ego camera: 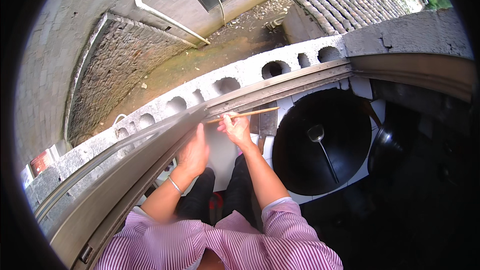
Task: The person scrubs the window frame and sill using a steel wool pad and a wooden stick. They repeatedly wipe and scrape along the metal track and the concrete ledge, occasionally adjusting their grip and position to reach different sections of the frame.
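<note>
My right hand (237,129) is closed around a thin wooden stick (262,111), perhaps a chopstick. One end of it reaches the end of the sliding window sash (150,165), just above the metal window track (277,84); the other points right. My left hand (193,152), with a bangle (175,184) at the wrist, lies against the sash's inner edge. Its thumb points up and its other fingers are largely hidden, so whether it grips the sash cannot be told.
A large black wok (300,157) is set into a white-tiled stove to my right, with a metal spatula (316,133) lying in it. A dark, shiny rounded object (388,144) stands beyond it. Outside the window runs a ledge of hollow concrete blocks (247,67) above a yard.
</note>
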Motion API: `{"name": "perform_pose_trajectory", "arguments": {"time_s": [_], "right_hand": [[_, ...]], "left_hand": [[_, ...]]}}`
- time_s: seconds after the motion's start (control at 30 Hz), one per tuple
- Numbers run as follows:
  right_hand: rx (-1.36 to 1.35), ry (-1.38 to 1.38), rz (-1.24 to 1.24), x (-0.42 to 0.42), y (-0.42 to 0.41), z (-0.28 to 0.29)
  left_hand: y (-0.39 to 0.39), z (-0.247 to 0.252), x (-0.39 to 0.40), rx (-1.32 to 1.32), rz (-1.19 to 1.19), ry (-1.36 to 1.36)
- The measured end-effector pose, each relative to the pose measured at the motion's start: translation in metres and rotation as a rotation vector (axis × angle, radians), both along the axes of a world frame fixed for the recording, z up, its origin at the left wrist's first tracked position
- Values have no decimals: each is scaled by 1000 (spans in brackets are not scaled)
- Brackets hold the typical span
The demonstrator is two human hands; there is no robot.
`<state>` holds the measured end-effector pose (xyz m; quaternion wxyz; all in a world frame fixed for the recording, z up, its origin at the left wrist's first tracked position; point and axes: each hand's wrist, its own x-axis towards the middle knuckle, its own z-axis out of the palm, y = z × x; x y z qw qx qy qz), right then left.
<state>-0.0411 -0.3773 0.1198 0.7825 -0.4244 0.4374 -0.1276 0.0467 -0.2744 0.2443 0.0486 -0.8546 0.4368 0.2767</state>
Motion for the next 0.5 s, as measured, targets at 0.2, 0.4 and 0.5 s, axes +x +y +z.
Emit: {"name": "perform_pose_trajectory", "arguments": {"time_s": [0.2, 0.4, 0.5], "right_hand": [[105, 99, -31, -2, -6, 0], [110, 134, -117, -1, -7, 2], [118, 83, -131, 1, -1, -6]], "left_hand": [[-6, -3, 5, 7, 68, 57], [-7, -1, 5, -95, 8, -33], [-9, 1, 5, -82, 61, 36]]}}
